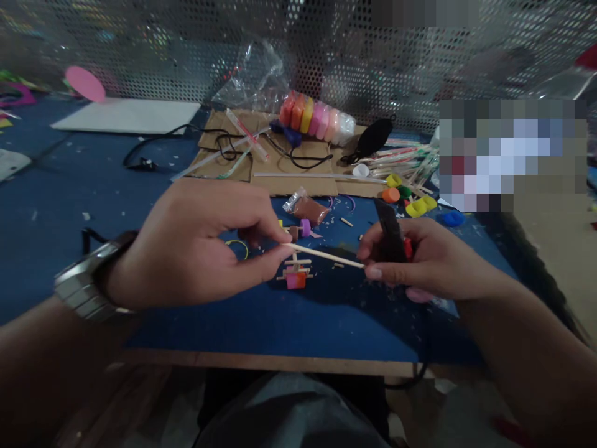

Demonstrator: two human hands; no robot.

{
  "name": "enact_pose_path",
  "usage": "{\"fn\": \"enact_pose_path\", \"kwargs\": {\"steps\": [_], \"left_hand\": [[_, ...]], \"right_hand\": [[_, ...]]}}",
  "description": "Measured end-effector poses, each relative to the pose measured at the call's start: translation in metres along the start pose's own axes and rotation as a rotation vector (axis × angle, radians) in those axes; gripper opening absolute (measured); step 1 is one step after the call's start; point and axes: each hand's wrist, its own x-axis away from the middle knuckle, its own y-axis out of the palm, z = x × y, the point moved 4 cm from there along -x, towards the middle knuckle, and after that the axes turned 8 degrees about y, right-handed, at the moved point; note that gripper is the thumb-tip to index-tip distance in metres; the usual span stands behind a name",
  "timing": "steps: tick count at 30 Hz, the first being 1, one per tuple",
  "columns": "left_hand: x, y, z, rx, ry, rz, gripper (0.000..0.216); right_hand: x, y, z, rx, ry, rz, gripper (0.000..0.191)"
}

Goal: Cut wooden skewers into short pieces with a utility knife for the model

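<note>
Between the thumb and forefinger of my left hand [212,242] is one end of a thin wooden stick [326,254]. The stick slants slightly down to the right, and its far end meets the thumb of my right hand [420,258]. That hand is closed around a flat black tool [390,230] with a red part [408,249]; its exact kind is unclear. Beneath the stick, a small stick-built model [296,277] with a pink and orange block lies on the blue table, partly hidden by my left hand. A purple piece [305,228] and a brown piece sit just behind it.
A bag of brown clay [310,210] lies behind the model. Farther back are cardboard [293,177], a pack of coloured clay [317,118], a bundle of straws [401,160] and a white board [128,116]. Yellow clay [421,206] and scraps lie at right. A mesh wall stands behind.
</note>
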Motion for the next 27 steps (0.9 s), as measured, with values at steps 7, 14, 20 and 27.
{"fn": "enact_pose_path", "kwargs": {"steps": [7,14,20,27], "left_hand": [[-0.002,0.010,-0.005,0.079,-0.060,-0.208,0.017],[-0.002,0.008,-0.007,0.055,-0.058,-0.175,0.019],[-0.001,0.010,-0.010,0.072,-0.053,-0.193,0.017],[-0.002,0.015,-0.012,0.123,-0.085,-0.273,0.008]], "right_hand": [[0.002,-0.016,0.016,0.019,0.217,-0.084,0.036],[0.000,-0.025,0.011,0.086,0.180,-0.043,0.035],[-0.004,-0.037,0.002,0.056,0.102,0.064,0.029],[-0.003,-0.037,0.005,0.043,0.121,0.054,0.029]]}}
